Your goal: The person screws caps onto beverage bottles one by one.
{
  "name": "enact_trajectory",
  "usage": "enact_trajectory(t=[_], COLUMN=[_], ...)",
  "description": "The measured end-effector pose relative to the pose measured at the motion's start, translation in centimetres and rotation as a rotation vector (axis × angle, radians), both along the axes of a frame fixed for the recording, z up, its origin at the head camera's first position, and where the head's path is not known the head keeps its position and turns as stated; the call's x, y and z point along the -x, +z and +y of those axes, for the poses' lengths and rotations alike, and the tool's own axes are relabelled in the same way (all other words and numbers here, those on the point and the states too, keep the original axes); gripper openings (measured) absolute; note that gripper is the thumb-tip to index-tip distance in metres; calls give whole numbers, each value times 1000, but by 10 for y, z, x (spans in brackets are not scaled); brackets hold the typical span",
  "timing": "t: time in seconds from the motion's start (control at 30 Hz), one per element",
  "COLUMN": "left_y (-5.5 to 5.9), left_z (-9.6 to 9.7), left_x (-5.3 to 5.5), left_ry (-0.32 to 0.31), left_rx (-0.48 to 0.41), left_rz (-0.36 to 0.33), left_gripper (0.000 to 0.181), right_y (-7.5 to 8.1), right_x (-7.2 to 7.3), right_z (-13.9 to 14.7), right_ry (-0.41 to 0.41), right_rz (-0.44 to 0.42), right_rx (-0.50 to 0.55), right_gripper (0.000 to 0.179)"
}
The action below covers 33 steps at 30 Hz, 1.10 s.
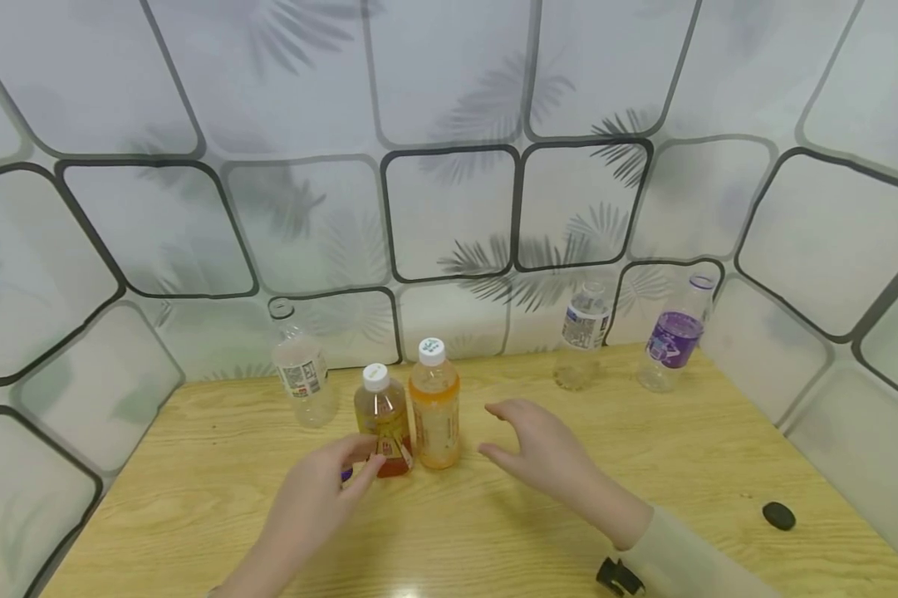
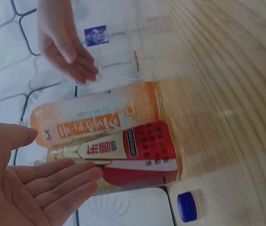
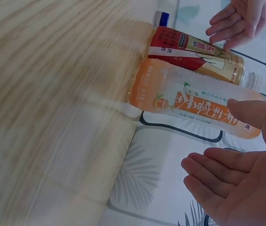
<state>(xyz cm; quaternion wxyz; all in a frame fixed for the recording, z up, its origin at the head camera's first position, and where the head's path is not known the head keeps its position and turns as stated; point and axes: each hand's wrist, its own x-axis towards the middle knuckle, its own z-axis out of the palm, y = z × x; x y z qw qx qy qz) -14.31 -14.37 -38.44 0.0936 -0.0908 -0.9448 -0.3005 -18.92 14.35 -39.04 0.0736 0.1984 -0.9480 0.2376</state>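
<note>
Two capped drink bottles stand side by side on the wooden table. The shorter one is a tea-coloured bottle (image 1: 395, 453) with a red and gold label; the taller one is an orange-labelled bottle (image 1: 437, 423) with a white cap. My left hand (image 1: 321, 486) is beside the shorter bottle, its extended fingers overlapping the label in the head view. In the left wrist view its palm (image 2: 27, 188) shows with nothing gripped. My right hand (image 1: 546, 444) hovers to the right of the orange-labelled bottle, apart from it, thumb and fingers spread and holding nothing.
An uncapped clear bottle (image 1: 302, 378) stands at the back left. Another clear bottle (image 1: 585, 328) and a purple-labelled bottle (image 1: 674, 339) stand at the back right. A blue cap (image 2: 187, 206) lies beside the shorter bottle. A small black oval object (image 1: 779, 516) is at the right.
</note>
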Motion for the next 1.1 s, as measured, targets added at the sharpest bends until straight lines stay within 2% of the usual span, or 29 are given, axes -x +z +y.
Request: enact_trajectory(t=[0.13, 0.4, 0.73, 0.9, 1.1], left_y=[0, -6, -17, -20, -21], left_z=[-8, -28, -69, -87, -107], left_x=[3, 7, 27, 34, 43], left_ry=[3, 35, 60, 79, 98], left_rx=[5, 28, 5, 11, 66], left_rz=[-9, -118, -258, -274, -245], left_gripper=[21, 33, 39, 41, 41], right_y=[-2, -4, -12, -16, -22], right_x=[-3, -10, -18, -25, -25], right_z=[12, 37, 67, 84, 103], right_ry=[-14, -43, -90, -116, -133], right_rz=[-20, -60, -128, -152, -147], right_rx=[-5, -27, -39, -54, -91], right_gripper=[51, 50, 49, 49, 49])
